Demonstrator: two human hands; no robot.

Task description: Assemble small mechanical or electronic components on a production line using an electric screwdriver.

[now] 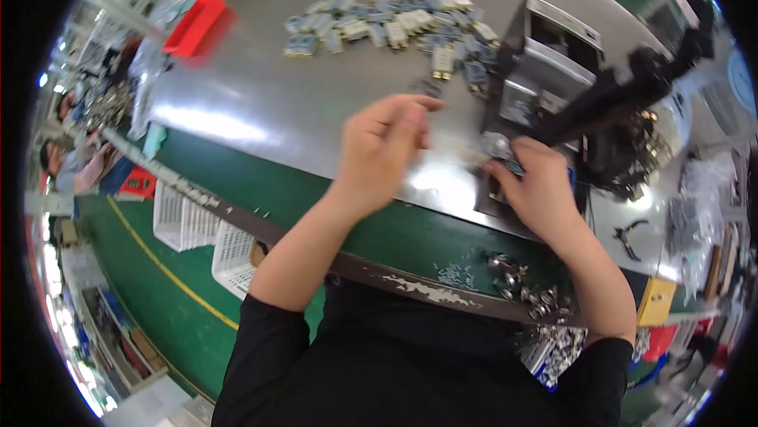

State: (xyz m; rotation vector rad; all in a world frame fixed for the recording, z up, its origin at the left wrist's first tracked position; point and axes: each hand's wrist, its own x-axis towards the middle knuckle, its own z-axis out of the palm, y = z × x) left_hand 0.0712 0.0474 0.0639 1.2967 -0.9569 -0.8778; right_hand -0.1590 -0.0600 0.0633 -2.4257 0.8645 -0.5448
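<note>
If the long black machine arm (604, 102) drops, the right hand (541, 189) beside it risks pinching; the left hand (377, 151) curls, both grips unclear.

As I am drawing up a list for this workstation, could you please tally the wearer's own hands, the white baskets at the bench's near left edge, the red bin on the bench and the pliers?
Wearer's own hands: 2 (left hand, right hand)
White baskets: 2
Red bin: 1
Pliers: 1
Total: 6
</note>
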